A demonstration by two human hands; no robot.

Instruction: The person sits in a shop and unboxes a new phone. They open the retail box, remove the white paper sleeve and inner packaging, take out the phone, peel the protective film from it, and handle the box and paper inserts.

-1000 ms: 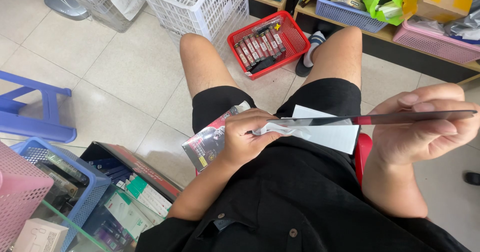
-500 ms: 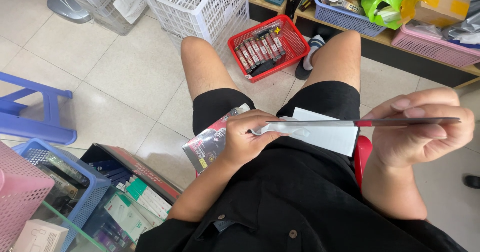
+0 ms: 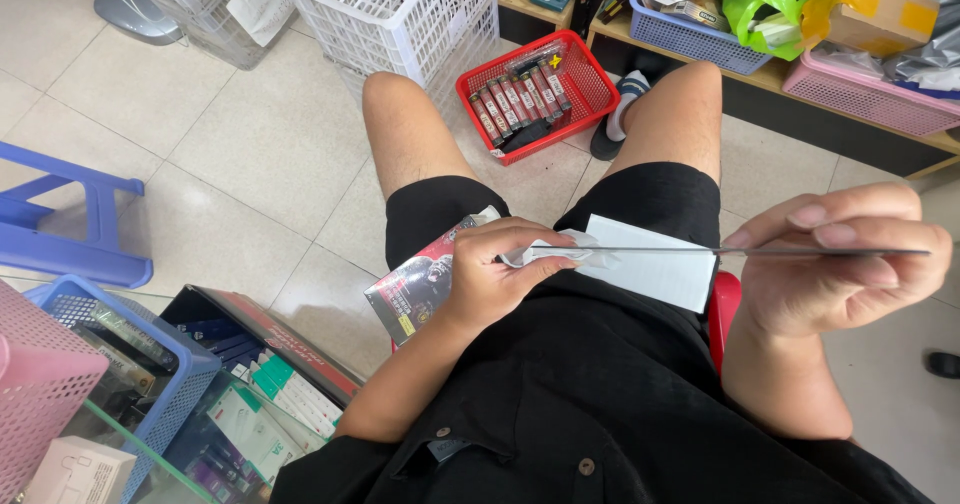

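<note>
I sit with a thin dark flat slab [image 3: 720,252] held edge-on across my lap. My right hand [image 3: 840,269] grips its right end, thumb on top and fingers beneath. My left hand [image 3: 490,282] is closed on a crumpled white wipe [image 3: 535,255] pressed against the slab's left end. On my thighs, under the hands, lie a red and black printed packet [image 3: 415,292] and a white sheet [image 3: 655,269].
A red basket [image 3: 480,79] of small packs sits on the tiled floor between my knees. White baskets [image 3: 400,14] stand beyond it, a blue stool [image 3: 70,224] at the left. Blue [image 3: 60,304] and pink [image 3: 40,384] baskets sit near left; a loaded shelf [image 3: 770,74] runs far right.
The slab has tipped from slightly raised at the right to level. My left hand has stayed at its left end with the wipe.
</note>
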